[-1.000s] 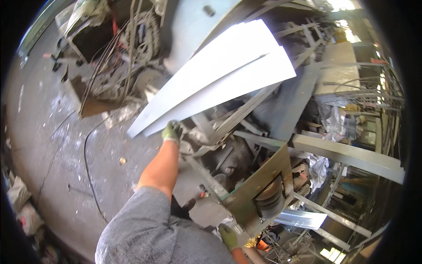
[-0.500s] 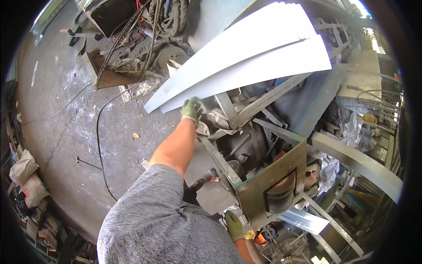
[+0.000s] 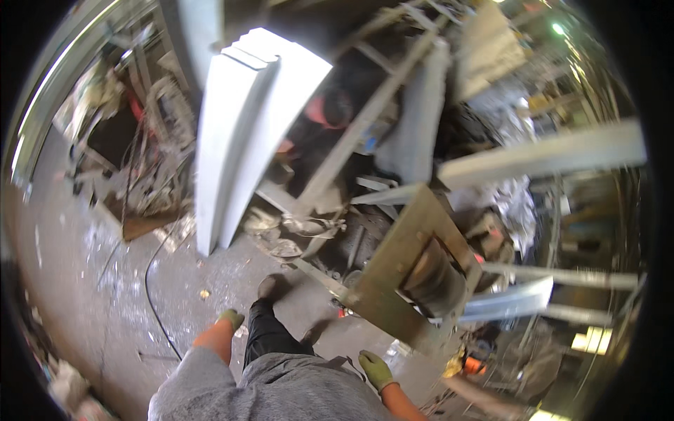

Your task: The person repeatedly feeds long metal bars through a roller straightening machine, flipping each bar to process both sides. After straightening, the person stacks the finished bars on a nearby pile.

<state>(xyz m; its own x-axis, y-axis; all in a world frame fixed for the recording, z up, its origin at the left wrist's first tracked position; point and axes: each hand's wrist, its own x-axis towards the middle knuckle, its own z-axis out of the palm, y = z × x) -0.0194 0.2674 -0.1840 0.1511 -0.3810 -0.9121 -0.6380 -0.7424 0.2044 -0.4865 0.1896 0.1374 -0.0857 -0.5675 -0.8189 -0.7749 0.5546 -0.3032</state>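
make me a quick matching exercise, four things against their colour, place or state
1. left hand
2. metal sheets
3. cable
4. flat plate

A. black, curving across the floor
B. brownish, with a rounded drum in its opening
C. gloved in green
D. silvery white, overlapping in a stack

Pairs: 1-C, 2-D, 3-A, 4-B

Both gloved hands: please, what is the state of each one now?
Left hand: holds nothing visible; open or closed, cannot tell.
Right hand: holds nothing visible; open or closed, cannot tell.

Left hand [image 3: 230, 319] now away from the pale sheets [image 3: 223, 126], beside the leg [image 3: 270, 331]
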